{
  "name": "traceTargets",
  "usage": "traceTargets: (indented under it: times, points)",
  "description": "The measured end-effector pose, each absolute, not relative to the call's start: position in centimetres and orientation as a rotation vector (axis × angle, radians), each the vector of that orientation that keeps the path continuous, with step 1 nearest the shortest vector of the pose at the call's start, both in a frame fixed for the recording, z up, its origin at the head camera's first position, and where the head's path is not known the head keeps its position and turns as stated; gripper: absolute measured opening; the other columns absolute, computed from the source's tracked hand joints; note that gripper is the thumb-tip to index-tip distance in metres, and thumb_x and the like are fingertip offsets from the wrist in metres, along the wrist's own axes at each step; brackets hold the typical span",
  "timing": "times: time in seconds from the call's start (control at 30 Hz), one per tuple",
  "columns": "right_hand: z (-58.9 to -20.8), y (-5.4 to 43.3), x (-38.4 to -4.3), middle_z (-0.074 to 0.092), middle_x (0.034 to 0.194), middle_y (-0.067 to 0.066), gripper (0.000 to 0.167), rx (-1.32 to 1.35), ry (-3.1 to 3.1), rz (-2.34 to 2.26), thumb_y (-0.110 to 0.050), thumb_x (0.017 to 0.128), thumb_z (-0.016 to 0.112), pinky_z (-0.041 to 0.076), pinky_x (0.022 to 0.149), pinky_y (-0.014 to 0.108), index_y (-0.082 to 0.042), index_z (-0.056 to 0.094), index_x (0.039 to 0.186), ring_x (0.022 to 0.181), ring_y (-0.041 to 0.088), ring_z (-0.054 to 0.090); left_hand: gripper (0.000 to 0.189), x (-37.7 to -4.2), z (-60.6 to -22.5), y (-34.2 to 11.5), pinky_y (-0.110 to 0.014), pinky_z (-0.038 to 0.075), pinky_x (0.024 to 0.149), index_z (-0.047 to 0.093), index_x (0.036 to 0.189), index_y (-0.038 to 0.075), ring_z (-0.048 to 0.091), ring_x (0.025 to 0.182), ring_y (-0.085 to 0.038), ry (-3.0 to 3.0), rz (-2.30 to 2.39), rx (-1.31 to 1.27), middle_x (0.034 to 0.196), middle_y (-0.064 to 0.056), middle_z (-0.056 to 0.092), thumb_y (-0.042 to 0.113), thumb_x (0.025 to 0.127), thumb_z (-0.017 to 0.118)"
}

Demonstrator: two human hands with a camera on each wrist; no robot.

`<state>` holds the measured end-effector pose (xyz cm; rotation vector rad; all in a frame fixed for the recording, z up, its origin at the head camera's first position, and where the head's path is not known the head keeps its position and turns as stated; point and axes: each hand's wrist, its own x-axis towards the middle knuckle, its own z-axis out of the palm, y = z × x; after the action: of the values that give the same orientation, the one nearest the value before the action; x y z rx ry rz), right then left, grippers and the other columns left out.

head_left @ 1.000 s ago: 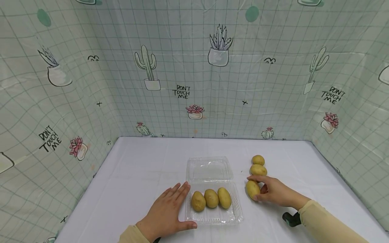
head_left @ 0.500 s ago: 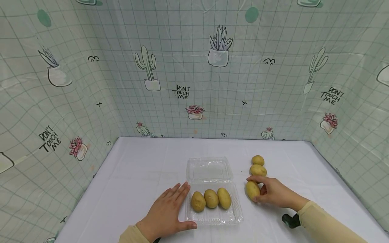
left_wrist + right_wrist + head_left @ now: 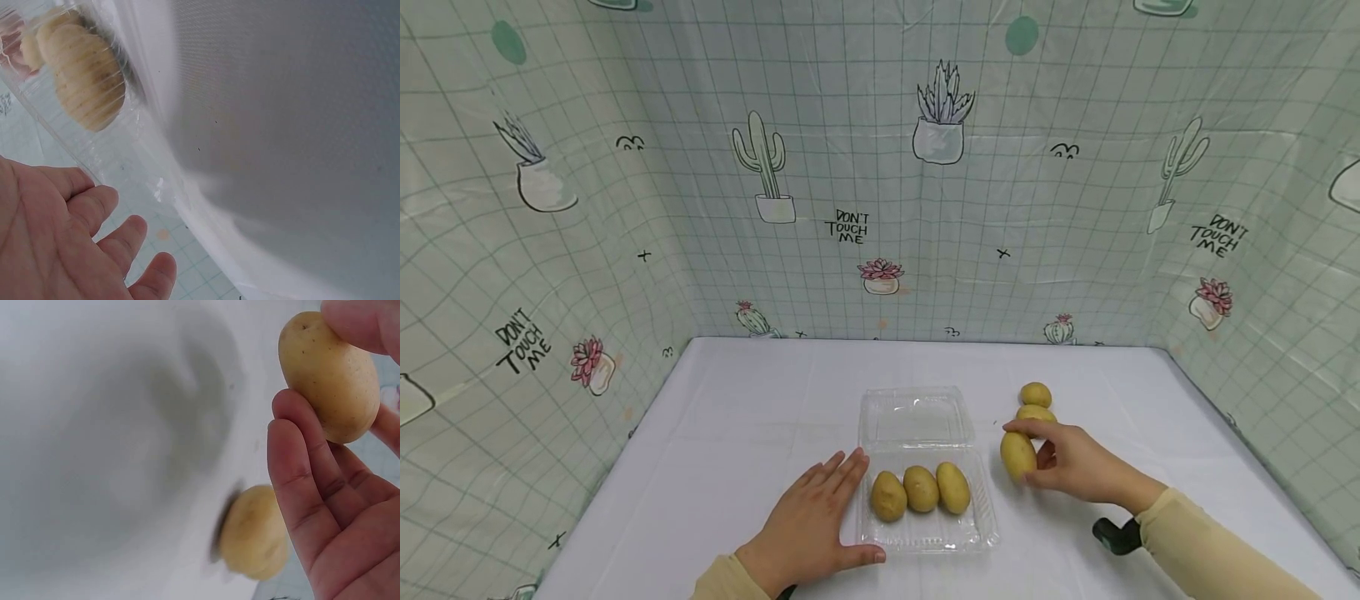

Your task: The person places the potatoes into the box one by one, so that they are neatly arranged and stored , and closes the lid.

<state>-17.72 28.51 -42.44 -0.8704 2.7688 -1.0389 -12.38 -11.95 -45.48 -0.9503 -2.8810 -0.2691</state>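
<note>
Between thumb and fingers, my right hand [image 3: 1078,468] pinches a potato [image 3: 1018,457]; the right wrist view shows this potato [image 3: 331,378] raised off the table. My left hand [image 3: 808,523] lies with straight, spread fingers along the left side of a clear plastic clamshell box [image 3: 925,537], its fingertips at the box's edge. Three potatoes [image 3: 922,489] sit in a row inside the box's base. The open lid [image 3: 916,418] lies flat behind. Through the clear wall, the left wrist view shows potatoes [image 3: 90,81] in the box beyond the left fingers [image 3: 125,244].
Beyond my right hand, two more potatoes lie on the white table: a small one [image 3: 1036,394] at the back and another [image 3: 1036,413] partly hidden by the hand. A dark strap piece [image 3: 1116,536] hangs at the right wrist. A patterned curtain [image 3: 880,167] encloses the table [image 3: 760,400].
My right hand has lifted the potato slightly off the table and shifted it a little back and left. The left hand and the box have stayed in place.
</note>
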Motion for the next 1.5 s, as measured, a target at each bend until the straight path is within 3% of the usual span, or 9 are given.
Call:
traceTargets:
  times: [0.5,0.73,0.87,1.2,1.5]
  points:
    - [-40.5,24.0,-17.6,0.062,0.120,-0.003,0.062,-0.958,2.672,-1.033,-0.016,0.080,0.084,0.056,0.069,0.027,-0.018,0.058,0.136,0.073,0.008,0.062,0.109,-12.5,-45.4,-12.0,-0.046,0.030,0.114,0.034,0.155,0.006,0.030,0.145,-0.028,-2.919,-0.286,-0.935,0.161,-0.006,0.030,0.084,0.080,0.050]
    - [-40.1,21.0,-16.9,0.063,0.121,-0.002,0.062,-1.109,2.605,-1.009,-0.010,0.080,0.083,0.057,0.070,0.028,-0.012,0.057,0.136,0.076,0.007,0.063,0.110,-12.5,-45.5,-12.0,-0.047,0.030,0.114,0.034,0.155,0.006,0.030,0.145,-0.027,-2.925,-0.294,-0.930,0.161,-0.006,0.030,0.085,0.079,0.049]
    - [-40.0,19.5,-16.5,0.062,0.122,-0.006,0.062,-1.109,2.562,-1.002,-0.012,0.080,0.084,0.056,0.073,0.028,-0.015,0.058,0.136,0.080,0.008,0.063,0.110,-12.5,-45.5,-12.0,-0.047,0.030,0.114,0.034,0.155,0.007,0.030,0.145,-0.027,-2.919,-0.291,-0.933,0.161,-0.006,0.030,0.085,0.080,0.049]
    - [-41.0,16.4,-15.6,0.060,0.122,-0.012,0.058,-1.192,2.514,-0.904,-0.013,0.080,0.083,0.053,0.072,0.022,-0.019,0.060,0.133,0.084,0.005,0.059,0.109,-12.6,-45.3,-12.1,-0.047,0.031,0.114,0.034,0.155,0.006,0.031,0.145,-0.027,-2.901,-0.300,-0.947,0.161,-0.006,0.030,0.083,0.080,0.050]
    - [-41.6,15.0,-15.0,0.059,0.120,-0.010,0.058,-1.256,2.480,-0.865,-0.014,0.081,0.082,0.052,0.075,0.021,-0.020,0.058,0.133,0.089,0.003,0.055,0.110,-12.5,-45.3,-12.0,-0.047,0.029,0.114,0.034,0.155,0.006,0.030,0.145,-0.027,-2.915,-0.303,-0.942,0.161,-0.006,0.029,0.084,0.080,0.050]
